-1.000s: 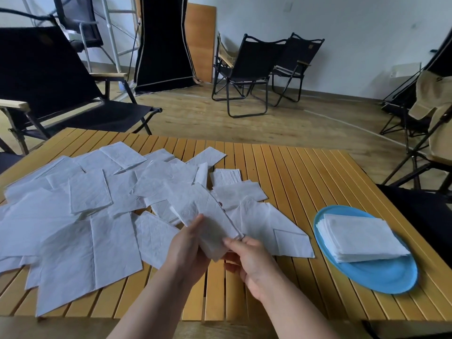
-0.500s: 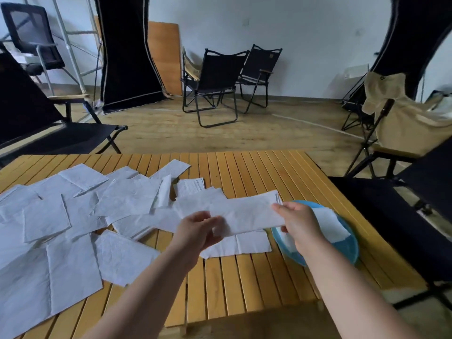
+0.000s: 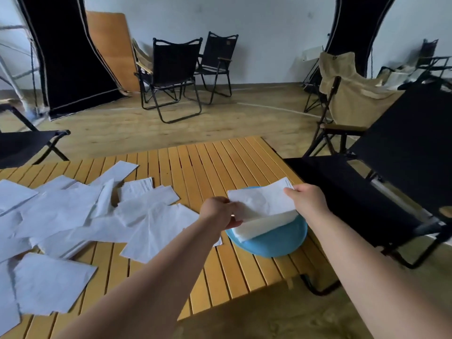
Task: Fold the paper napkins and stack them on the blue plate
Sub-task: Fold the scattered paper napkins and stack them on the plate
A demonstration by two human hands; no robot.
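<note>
Head view: your left hand (image 3: pixel 216 211) and right hand (image 3: pixel 308 200) pinch a soft folded napkin (image 3: pixel 263 200) above the stack (image 3: pixel 261 226) on the round blue plate (image 3: pixel 276 243).

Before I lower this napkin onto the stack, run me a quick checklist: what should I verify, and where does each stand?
1. Left hand grip on the folded napkin: ok, pinching its left edge.
2. Right hand grip: ok, pinching the right corner.
3. Napkin over the blue plate: ok.
4. Stack sits on the plate: ok.
5. Edges squared with the stack: cannot tell.
6. Unfolded napkins left on the table: not ok, many remain.
</note>
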